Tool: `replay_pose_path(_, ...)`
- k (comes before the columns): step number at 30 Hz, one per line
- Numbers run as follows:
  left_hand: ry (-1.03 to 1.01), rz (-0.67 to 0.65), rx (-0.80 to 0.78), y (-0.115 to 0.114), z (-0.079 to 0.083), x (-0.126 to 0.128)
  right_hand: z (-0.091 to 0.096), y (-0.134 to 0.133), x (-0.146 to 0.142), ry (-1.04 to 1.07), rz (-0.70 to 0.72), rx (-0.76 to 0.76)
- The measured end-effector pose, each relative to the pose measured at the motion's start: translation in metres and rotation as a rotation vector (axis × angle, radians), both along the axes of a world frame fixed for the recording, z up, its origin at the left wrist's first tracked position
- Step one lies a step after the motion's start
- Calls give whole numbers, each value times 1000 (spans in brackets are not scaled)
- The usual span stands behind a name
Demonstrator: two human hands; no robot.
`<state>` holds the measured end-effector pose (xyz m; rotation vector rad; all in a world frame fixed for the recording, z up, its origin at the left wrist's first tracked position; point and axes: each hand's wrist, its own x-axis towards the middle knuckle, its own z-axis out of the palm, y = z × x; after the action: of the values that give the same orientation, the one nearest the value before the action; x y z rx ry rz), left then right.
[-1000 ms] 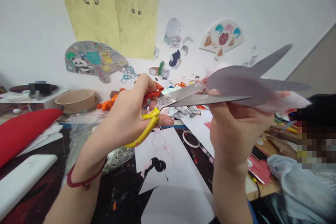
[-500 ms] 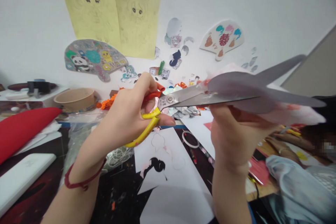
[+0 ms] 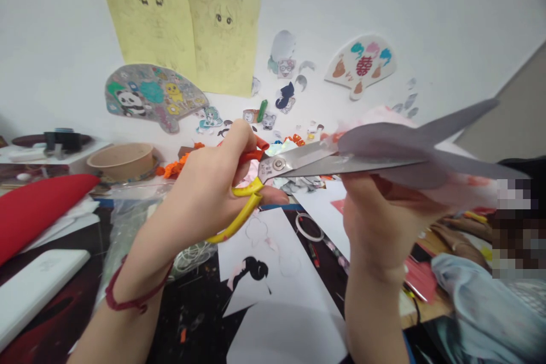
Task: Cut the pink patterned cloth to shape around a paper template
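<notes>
Above the desk [image 3: 194,301], the right hand [image 3: 375,213] grips the grey paper [image 3: 386,142] from beneath, while the left hand [image 3: 209,187] curls round the scissors [image 3: 279,164], their parted blades astride it. I'd turn the paper gently, fingers well clear of the lower blade.

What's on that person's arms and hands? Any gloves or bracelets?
No gloves: the left hand and right hand are bare, and no sleeves show on the forearms. A dark red cord bracelet circles the left wrist; no bracelet shows on the right.
</notes>
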<state>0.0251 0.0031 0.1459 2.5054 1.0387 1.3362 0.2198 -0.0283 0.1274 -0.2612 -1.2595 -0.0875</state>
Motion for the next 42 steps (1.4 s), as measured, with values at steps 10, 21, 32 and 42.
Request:
replay_pose_path(10,12,10,59,-5,2,2,3,0,-1,22,23,-11)
replay_pose_path(21,52,50,43,-3,0,2,2,4,1,-10,-19,28)
replay_pose_path(32,73,58,49,-4,2,3,6,-2,-2,93,-22,-54)
replay_pose_path(42,62,40,54,-3,0,3,4,3,0,72,-4,-2)
